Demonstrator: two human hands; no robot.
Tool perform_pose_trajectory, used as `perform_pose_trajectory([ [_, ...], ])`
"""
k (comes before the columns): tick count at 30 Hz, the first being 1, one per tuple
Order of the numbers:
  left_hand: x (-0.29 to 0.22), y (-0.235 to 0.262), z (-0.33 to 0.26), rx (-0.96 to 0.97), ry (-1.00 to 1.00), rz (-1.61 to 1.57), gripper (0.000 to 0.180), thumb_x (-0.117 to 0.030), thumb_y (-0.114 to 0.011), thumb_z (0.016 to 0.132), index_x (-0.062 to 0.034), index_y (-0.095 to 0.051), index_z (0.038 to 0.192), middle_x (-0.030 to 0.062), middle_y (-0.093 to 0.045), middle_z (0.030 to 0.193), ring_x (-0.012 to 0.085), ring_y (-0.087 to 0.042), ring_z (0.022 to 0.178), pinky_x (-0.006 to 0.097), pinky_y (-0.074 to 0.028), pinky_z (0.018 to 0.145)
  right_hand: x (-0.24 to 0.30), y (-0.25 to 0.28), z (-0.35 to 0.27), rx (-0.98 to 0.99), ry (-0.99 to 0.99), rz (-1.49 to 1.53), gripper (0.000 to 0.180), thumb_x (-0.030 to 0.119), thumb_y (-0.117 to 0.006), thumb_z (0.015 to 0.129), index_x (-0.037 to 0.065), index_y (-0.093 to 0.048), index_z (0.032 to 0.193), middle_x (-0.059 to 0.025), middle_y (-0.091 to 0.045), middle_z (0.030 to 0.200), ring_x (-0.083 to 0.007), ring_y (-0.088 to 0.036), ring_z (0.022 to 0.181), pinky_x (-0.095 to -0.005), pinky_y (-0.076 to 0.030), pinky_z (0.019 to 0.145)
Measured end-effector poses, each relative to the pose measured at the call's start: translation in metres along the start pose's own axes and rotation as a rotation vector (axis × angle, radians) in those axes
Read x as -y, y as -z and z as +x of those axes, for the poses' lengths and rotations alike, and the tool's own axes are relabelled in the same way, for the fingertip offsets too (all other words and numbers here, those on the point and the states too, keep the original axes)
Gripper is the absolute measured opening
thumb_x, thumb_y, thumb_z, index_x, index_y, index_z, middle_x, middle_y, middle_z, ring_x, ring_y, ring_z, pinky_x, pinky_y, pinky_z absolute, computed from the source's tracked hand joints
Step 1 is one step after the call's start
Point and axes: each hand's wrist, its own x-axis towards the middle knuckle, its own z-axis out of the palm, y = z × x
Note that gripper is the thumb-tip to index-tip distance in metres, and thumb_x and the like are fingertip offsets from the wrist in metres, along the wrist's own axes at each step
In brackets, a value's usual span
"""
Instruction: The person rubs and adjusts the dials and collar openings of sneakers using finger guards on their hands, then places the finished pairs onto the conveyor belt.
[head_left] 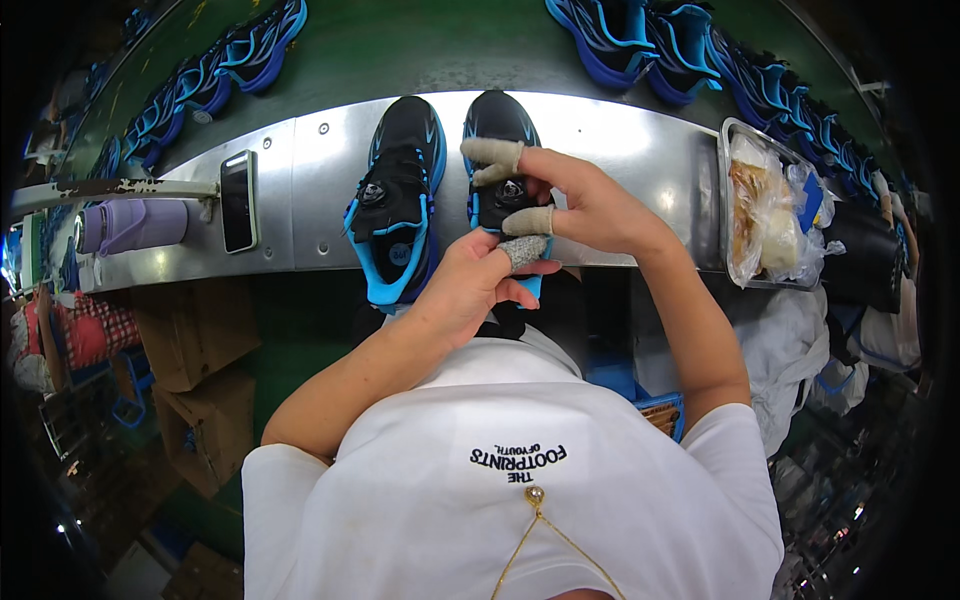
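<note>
Black and bright blue, the right-hand sneaker (500, 118) of a pair stands toe outward on a steel ledge (620, 140), under both of the worker's hands, as I follow from afar through the head camera. The right hand (600, 210), beige cots covering fingertips and thumb, reaches across the upper; fingers and thumb stand apart about a round dial (512, 188), and I cannot tell whether they press or pinch it. The left hand (470, 285), wearing a grey knitted cot (523, 252), is at the collar, its digits parted; whether any grips the rim is hidden from me.

Just beside, the left-hand sneaker (435, 165) stands upright, untouched, its matching dial (373, 193) in place. By my reading, both shoes are largely assembled, uppers joined to soles; work on the right one looks unfinished, while I cannot judge whether the left is done or waiting.

Farther along the ledge lie a smartphone (238, 202) and, near it, a lavender bottle (140, 226); at the opposite end, a metal tray (727, 200) carries plastic-wrapped goods (780, 215). Beyond, similar sneakers line a green surface (420, 50) in a left row (255, 50) and a right row (615, 40), their stage unclear to me. Cardboard boxes (195, 330) sit below, left.
</note>
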Motion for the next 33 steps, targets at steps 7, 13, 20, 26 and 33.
perform_pose_trajectory([
  [7,0.001,0.0,0.004,-0.022,0.015,-0.021,0.03,-0.006,-0.042,0.095,0.0031,-0.051,0.123,0.0127,-0.059,0.12,0.0255,-0.063,0.11,0.025,-0.056,0.056,-0.012,-0.017,-0.003,-0.235,0.121,-0.468,0.056,0.008,-0.07,0.076,0.015,-0.059,0.131,-0.0028,-0.066,0.105,-0.0119,-0.054,0.08,-0.0259,-0.046,0.072],
  [13,0.007,-0.005,0.003,-0.08,-0.005,0.031,0.029,-0.009,-0.044,0.097,0.0042,-0.051,0.122,0.0134,-0.061,0.118,0.0242,-0.063,0.11,0.025,-0.056,0.055,-0.013,-0.012,-0.002,-0.082,0.038,0.109,0.04,0.012,-0.071,0.075,0.012,-0.068,0.115,-0.0081,-0.061,0.092,-0.0192,-0.058,0.087,-0.0309,-0.047,0.076],
  [20,0.001,-0.005,0.003,-0.063,0.018,0.022,0.029,-0.009,-0.045,0.097,0.0032,-0.051,0.123,0.0129,-0.061,0.116,0.0231,-0.063,0.109,0.025,-0.056,0.056,-0.006,-0.013,-0.002,-0.258,0.114,-0.362,0.042,0.012,-0.071,0.075,0.012,-0.068,0.117,-0.0069,-0.059,0.088,-0.019,-0.056,0.085,-0.0304,-0.046,0.076],
  [26,0.003,-0.005,0.003,-0.056,0.006,-0.01,0.029,-0.009,-0.046,0.097,0.0024,-0.051,0.123,0.0117,-0.061,0.117,0.0232,-0.063,0.109,0.026,-0.056,0.057,-0.014,-0.02,-0.008,-0.193,0.103,-0.254,0.047,0.011,-0.071,0.076,0.012,-0.065,0.122,-0.0041,-0.059,0.09,-0.0159,-0.055,0.083,-0.0285,-0.045,0.075],
  [33,0.001,-0.006,0.0,-0.066,0.011,-0.001,0.031,-0.007,-0.043,0.095,0.0016,-0.052,0.123,0.0116,-0.062,0.116,0.0225,-0.063,0.109,0.026,-0.056,0.057,-0.014,-0.013,-0.004,-0.19,0.111,-0.098,0.039,0.007,-0.069,0.076,0.013,-0.069,0.114,-0.0045,-0.056,0.088,-0.0184,-0.054,0.086,-0.0297,-0.045,0.077],
])
